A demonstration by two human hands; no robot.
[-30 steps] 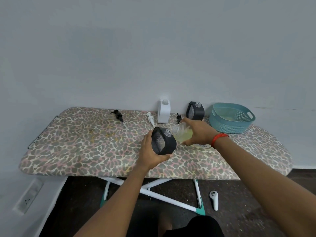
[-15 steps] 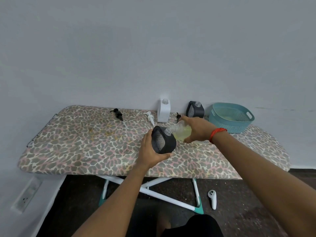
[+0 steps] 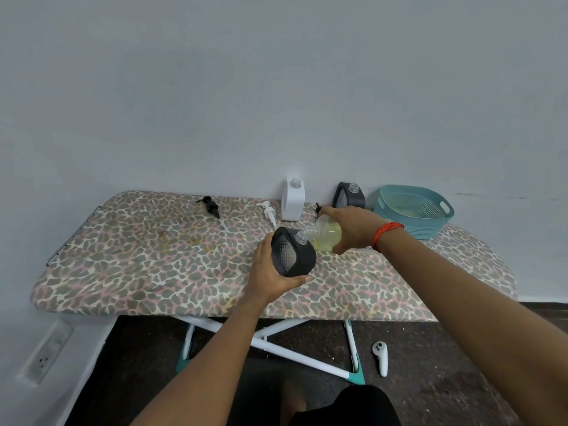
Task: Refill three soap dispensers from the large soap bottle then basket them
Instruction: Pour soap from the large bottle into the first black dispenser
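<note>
My left hand grips a black soap dispenser, tilted, with its open neck up and to the right. My right hand holds the large clear soap bottle of yellow-green liquid tipped sideways, its mouth right at the dispenser's neck. A white dispenser and a second black dispenser stand uncapped at the back by the wall. The teal basket sits at the back right with no dispenser in it.
The leopard-print ironing board carries a black pump head, a white pump head and another black pump partly hidden. A white controller lies on the dark floor near the board's legs.
The soap bottle's mouth has stayed at the black dispenser's neck. My view has shifted slightly; both hands keep their hold.
</note>
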